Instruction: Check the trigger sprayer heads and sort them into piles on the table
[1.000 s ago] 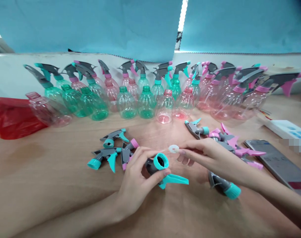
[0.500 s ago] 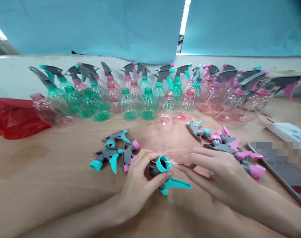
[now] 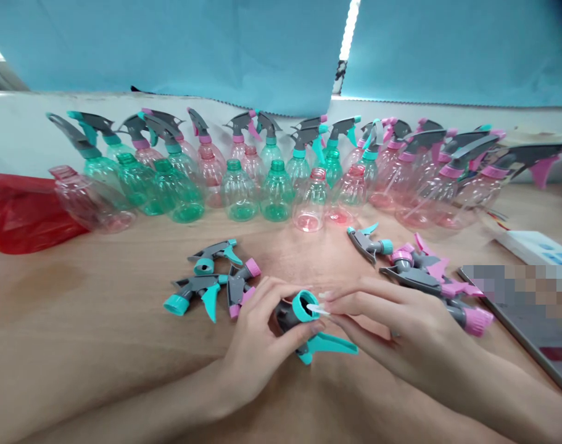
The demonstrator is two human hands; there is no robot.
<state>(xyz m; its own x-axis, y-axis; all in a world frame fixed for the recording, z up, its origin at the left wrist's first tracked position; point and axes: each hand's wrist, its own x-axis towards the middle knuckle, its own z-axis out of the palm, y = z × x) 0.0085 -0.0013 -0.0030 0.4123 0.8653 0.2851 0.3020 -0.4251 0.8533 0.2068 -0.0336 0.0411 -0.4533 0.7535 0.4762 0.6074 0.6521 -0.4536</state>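
My left hand (image 3: 266, 339) is wrapped round a grey spray head with a turquoise collar (image 3: 305, 306), its open end facing up and right and its turquoise trigger (image 3: 334, 344) pointing right. Between the thumb and fingers of my right hand (image 3: 382, 314) is a small white piece (image 3: 317, 309), its tip at the mouth of the collar. How deep the tip sits cannot be made out. Left of my left hand lie loose spray heads, among them a turquoise-collared one (image 3: 195, 288) and a pink-collared one (image 3: 240, 285).
Behind stand rows of bottles, some uncapped like the green one (image 3: 276, 194), others with spray heads. More spray heads (image 3: 414, 277) lie beyond my right hand. A red bag (image 3: 31, 213) is at the left, a dark flat device (image 3: 507, 314) and a white box (image 3: 535, 246) at the right.
My right hand has shifted slightly left, bringing the white piece further over the collar's opening. The view has moved slightly; my left hand still grips the spray head.
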